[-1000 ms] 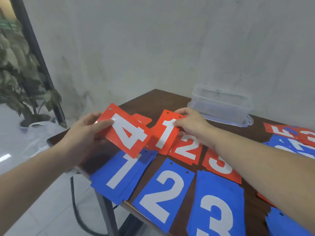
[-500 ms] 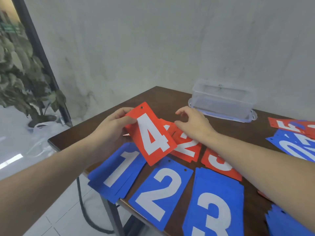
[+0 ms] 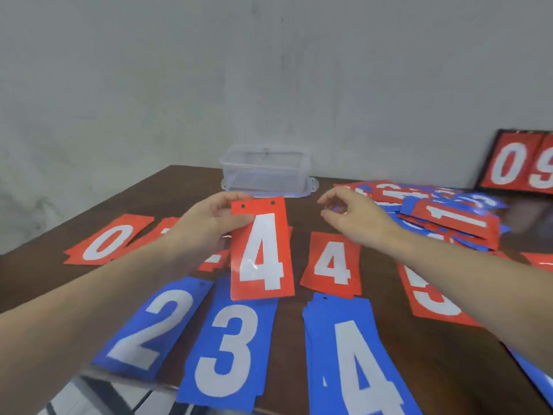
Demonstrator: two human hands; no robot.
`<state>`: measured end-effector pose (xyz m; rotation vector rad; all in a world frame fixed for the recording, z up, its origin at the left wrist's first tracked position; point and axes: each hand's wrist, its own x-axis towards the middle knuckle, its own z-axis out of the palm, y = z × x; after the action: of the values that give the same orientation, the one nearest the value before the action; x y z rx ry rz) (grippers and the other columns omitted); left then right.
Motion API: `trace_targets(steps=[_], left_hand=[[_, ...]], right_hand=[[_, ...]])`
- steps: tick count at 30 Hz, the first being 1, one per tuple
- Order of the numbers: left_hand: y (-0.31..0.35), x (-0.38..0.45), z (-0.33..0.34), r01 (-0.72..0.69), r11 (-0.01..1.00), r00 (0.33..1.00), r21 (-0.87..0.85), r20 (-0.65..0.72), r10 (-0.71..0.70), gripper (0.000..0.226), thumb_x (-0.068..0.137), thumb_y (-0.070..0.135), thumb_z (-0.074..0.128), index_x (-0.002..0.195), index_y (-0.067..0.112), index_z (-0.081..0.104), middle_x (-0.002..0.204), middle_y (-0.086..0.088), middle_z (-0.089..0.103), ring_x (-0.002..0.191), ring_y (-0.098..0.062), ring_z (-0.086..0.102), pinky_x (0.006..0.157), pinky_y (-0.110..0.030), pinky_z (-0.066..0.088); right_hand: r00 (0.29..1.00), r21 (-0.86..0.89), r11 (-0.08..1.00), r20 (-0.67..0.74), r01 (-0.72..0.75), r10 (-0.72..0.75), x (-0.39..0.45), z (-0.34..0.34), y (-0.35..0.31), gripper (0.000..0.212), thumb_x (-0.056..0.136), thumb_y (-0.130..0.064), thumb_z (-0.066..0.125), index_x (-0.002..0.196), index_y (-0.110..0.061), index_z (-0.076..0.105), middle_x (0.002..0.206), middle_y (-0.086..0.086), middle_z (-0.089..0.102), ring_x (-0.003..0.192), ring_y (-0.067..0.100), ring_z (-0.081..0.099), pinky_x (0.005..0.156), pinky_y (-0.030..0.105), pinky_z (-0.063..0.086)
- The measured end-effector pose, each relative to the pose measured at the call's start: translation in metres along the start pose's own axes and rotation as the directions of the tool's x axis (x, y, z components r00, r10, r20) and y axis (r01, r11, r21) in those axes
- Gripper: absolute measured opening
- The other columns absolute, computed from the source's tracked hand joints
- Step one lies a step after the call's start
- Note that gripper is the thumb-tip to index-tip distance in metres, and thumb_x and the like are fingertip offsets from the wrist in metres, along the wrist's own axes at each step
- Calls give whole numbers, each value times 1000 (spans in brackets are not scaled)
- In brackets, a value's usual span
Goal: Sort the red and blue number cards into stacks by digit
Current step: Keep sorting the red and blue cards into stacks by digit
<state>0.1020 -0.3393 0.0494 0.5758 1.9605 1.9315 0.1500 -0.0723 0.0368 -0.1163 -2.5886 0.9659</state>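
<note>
Your left hand (image 3: 209,223) pinches a red 4 card (image 3: 261,253) by its upper left corner, thumb on the face and fingers behind, and holds it upright above the table (image 3: 185,187). Your right hand (image 3: 353,217) hovers at 3 o'clock of that card, fingers loosely curled and spread, gripping nothing.

At 4 o'clock of the held card, just beside it, a red 4 stack (image 3: 332,265) lies flat. At 6 o'clock sits a blue 3 card (image 3: 230,351), its top edge hidden under the held card; a blue 2 card (image 3: 152,327) lies to its 9 o'clock and a blue 4 stack (image 3: 353,360) to its 3 o'clock. A red 0 card (image 3: 107,241) lies at 9 o'clock, past your left wrist, which covers most of the red cards between. Your right forearm crosses over a red card (image 3: 434,298) whose digit is partly hidden.

At 2 o'clock, an unsorted heap (image 3: 443,211) of red and blue cards overlaps at loose angles. At 12 o'clock stands a clear plastic box (image 3: 264,170), rectangular with rounded corners. A black-framed board (image 3: 520,166) showing 0 and 9 leans against the grey wall at the far right.

The cards are thin, flat, glossy rectangles with white digits and two punched holes near the top edge. The tabletop is dark brown wood.
</note>
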Motion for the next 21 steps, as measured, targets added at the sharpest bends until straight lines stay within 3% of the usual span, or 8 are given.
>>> trace_targets(steps=[3, 6, 10, 14, 16, 19, 21], left_hand=[[-2, 12, 41, 12, 998, 997, 56, 69, -15, 36, 94, 6, 65, 125, 23, 58, 103, -11, 76, 89, -25, 73, 75, -36, 58], [-2, 23, 76, 28, 996, 995, 90, 93, -36, 33, 94, 7, 65, 122, 23, 58, 102, -9, 77, 88, -20, 74, 72, -29, 59], [-8, 40, 107, 56, 987, 991, 149, 116, -74, 33, 94, 8, 66, 124, 20, 59, 102, -7, 77, 89, -19, 75, 73, -27, 61], [-14, 58, 120, 16, 946, 993, 323, 107, -54, 32, 94, 6, 66, 123, 18, 60, 101, -6, 77, 86, -17, 75, 74, -26, 61], [-19, 69, 119, -18, 890, 996, 455, 85, -23, 31, 94, 8, 67, 122, 20, 62, 99, -5, 76, 80, -14, 73, 72, -24, 59], [-29, 82, 114, -68, 755, 997, 653, 69, 31, 31, 90, 13, 71, 117, 28, 65, 94, -14, 70, 74, -17, 62, 75, -31, 54], [-32, 86, 114, -128, 658, 992, 742, 110, 68, 33, 89, 16, 72, 119, 29, 66, 87, -7, 63, 73, -13, 55, 71, -21, 49]], right_hand=[[998, -24, 997, -17, -68, 68, -26, -39, 25, 13, 94, -18, 60, 102, -27, 63, 96, -13, 64, 79, 8, 62, 67, 19, 46], [994, -66, 992, -42, -107, 104, -44, -69, 47, 13, 94, -18, 61, 99, -30, 63, 100, -12, 66, 83, 4, 61, 61, 8, 40], [989, -82, 987, -53, -141, 137, -57, -88, 68, 13, 93, -17, 62, 98, -29, 63, 96, -13, 64, 86, 9, 60, 68, 14, 42], [989, -88, 985, -40, -148, 145, -60, -93, 84, 11, 94, -21, 62, 99, -30, 65, 99, -15, 63, 86, 4, 59, 69, 14, 43], [988, -79, 986, -37, -150, 148, -59, -93, 90, 11, 94, -22, 62, 97, -32, 64, 100, -15, 64, 86, 2, 58, 69, 15, 44], [988, -83, 985, -37, -153, 150, -56, -91, 99, 10, 96, -22, 61, 97, -32, 63, 100, -16, 63, 84, -2, 56, 64, 11, 39], [987, -78, 984, -43, -160, 157, -52, -89, 104, 10, 96, -21, 60, 98, -31, 63, 100, -16, 62, 83, -4, 55, 63, 10, 36]])
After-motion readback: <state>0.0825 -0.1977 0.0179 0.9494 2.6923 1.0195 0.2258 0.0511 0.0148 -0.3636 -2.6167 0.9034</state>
